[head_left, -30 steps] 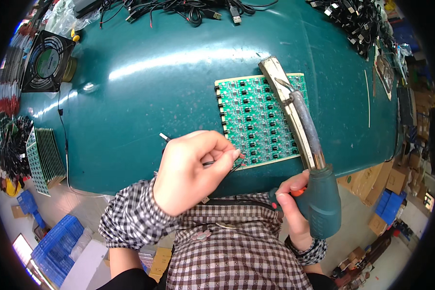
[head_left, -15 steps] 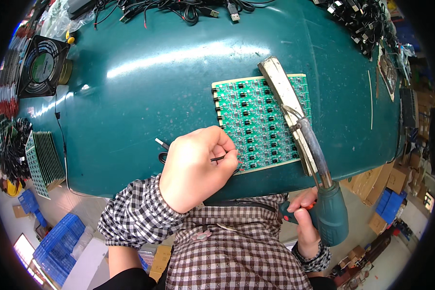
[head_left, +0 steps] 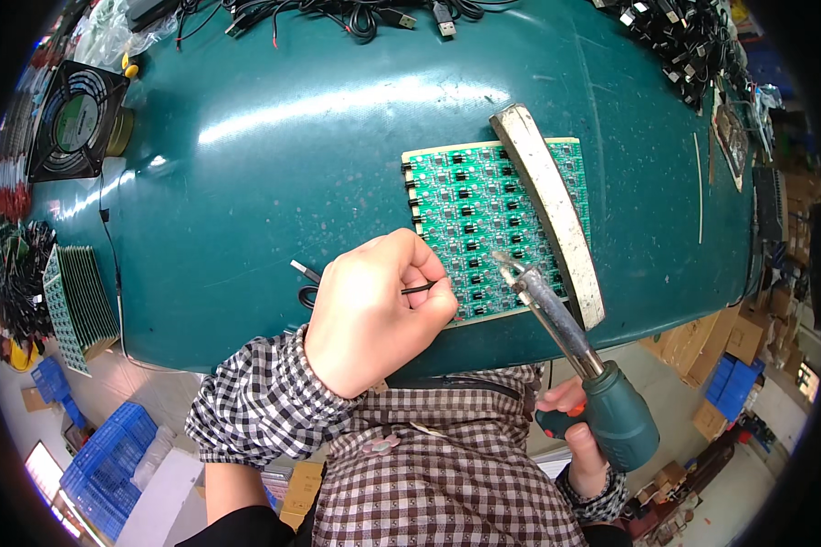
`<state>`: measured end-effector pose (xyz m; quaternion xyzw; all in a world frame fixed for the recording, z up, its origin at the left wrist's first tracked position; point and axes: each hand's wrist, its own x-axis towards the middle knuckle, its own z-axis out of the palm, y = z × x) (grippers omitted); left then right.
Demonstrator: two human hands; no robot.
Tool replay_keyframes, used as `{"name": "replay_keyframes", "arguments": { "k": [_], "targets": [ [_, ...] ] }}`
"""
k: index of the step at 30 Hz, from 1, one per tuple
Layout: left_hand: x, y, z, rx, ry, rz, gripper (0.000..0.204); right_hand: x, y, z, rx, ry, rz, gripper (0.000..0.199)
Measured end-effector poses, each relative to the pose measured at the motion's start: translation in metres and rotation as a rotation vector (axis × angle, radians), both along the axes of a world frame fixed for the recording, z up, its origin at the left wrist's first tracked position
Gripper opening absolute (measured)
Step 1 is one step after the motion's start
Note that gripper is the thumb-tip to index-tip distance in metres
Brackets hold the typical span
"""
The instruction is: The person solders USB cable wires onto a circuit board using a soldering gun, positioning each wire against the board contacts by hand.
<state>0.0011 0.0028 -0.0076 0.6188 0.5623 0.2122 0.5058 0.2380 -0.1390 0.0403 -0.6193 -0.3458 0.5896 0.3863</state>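
Observation:
My left hand (head_left: 374, 305) pinches a thin black cable (head_left: 418, 288) at the near left edge of a green circuit board panel (head_left: 479, 219). The cable's tip is hidden by the fingertips. Beside that hand lies the cable's USB plug (head_left: 303, 270). My right hand (head_left: 575, 419) is closed around the handle of a green soldering gun (head_left: 616, 415). Its metal tip points left over the panel, a short way from my left fingers. A worn, pale metal bar (head_left: 556, 214) lies across the panel's right part.
A black fan (head_left: 80, 120) stands at the left, with a row of upright circuit boards (head_left: 82, 301) nearer. Black USB cables (head_left: 365, 20) lie along the far edge of the green table (head_left: 274, 182). More cables (head_left: 684, 46) are heaped at the far right.
The soldering gun's tip has come off the metal bar and swung left and nearer, over the panel. My left hand has barely moved, still pinching the cable.

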Motion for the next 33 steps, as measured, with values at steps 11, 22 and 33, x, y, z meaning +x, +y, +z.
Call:
{"name": "replay_keyframes", "arguments": {
  "k": [11, 22, 33],
  "targets": [
    [0.000, 0.000, 0.000, -0.003, -0.026, 0.014, 0.011, 0.002, -0.011, -0.003, -0.036, -0.006, 0.035, 0.046],
    [0.000, 0.000, -0.002, 0.065, -0.011, 0.002, 0.011, 0.002, -0.014, -0.008, -0.119, 0.066, -0.053, 0.050],
    [0.000, -0.001, -0.004, 0.050, -0.045, 0.008, 0.011, 0.000, -0.015, -0.011, -0.110, 0.054, -0.040, 0.051]
  ]
}}
